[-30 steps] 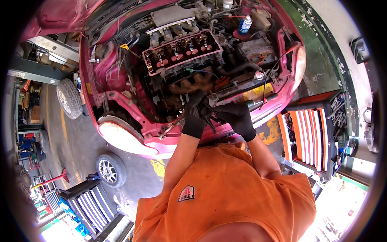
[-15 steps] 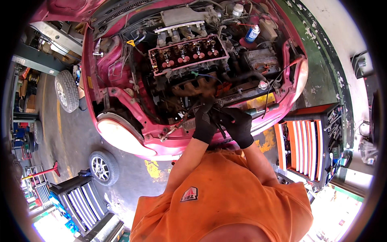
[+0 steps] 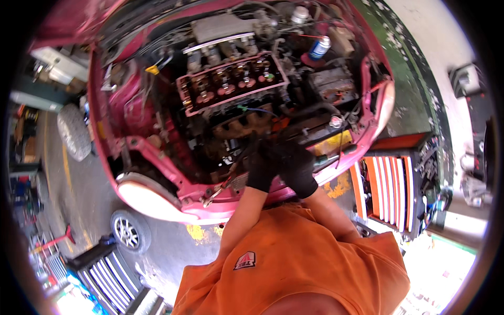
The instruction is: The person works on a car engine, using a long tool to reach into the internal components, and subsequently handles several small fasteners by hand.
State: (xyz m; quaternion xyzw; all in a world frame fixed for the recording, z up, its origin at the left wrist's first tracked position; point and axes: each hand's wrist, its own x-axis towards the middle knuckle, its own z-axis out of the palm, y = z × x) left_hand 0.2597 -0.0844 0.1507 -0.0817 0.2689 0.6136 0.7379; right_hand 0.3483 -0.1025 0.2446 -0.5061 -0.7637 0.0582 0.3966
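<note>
Both my hands wear black gloves and are together at the front of the pink car's engine bay, over the front panel (image 3: pixel 189 202). My left hand (image 3: pixel 261 169) has its fingers curled inward, close against my right hand (image 3: pixel 297 170), which is also closed. Something small and dark seems to be between them, but blur and the dark gloves hide what it is. Just beyond my fingers is the rusty exhaust manifold (image 3: pixel 239 126). Behind that, the engine's open cylinder head (image 3: pixel 233 84) shows its valve train inside a pink rim.
A blue-and-white spray can (image 3: pixel 319 48) stands at the bay's right, behind the battery (image 3: pixel 332 84). A dark-handled tool (image 3: pixel 328 159) lies on the front panel to the right. Tool cabinets (image 3: pixel 388 186) stand at right and lower left; a loose wheel (image 3: pixel 130 231) is on the floor.
The view has shifted, so the car appears lower and further left. My hands stay together and have drawn closer; the metal ring-like piece seen by my left fingers no longer shows clearly.
</note>
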